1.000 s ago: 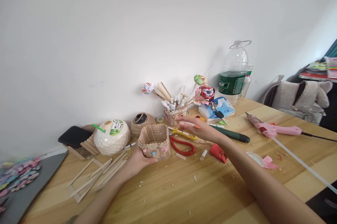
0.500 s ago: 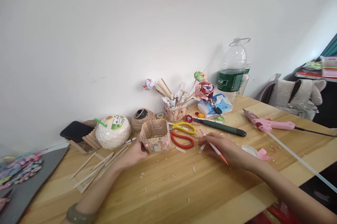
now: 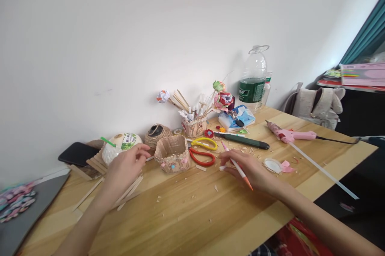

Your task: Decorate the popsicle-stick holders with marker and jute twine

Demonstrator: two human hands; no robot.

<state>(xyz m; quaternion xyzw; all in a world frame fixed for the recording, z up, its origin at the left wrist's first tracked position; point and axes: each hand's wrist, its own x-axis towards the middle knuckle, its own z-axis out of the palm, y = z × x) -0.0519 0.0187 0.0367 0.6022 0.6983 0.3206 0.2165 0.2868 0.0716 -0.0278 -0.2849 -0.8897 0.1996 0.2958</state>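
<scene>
Bent over the table, my left hand (image 3: 128, 172) is raised in front of the white coconut (image 3: 112, 152), its fingers loosely curled with nothing visible in them. Just to its right stands a small box (image 3: 172, 156) faced with wooden sticks and small pink and blue decorations; the hand does not touch it. My right hand (image 3: 245, 168) holds a pink and orange marker (image 3: 242, 173), orange tip toward the front, and a small white piece (image 3: 223, 168) shows at its fingertips. Scissors (image 3: 202, 156) with red and yellow handles lie between the box and my right hand.
Behind are a twine ball (image 3: 158, 137), a holder (image 3: 195, 127) of pens and paper flowers, and a large bottle (image 3: 252, 87). A green cutter (image 3: 246, 141) and pink glue gun (image 3: 291, 135) lie right. Wooden sticks (image 3: 130, 194) and a phone (image 3: 78, 153) are left.
My left hand has let go of the box and moved left and up. The box stays on the table. My right hand still holds the marker. The camera view has shifted to the right.
</scene>
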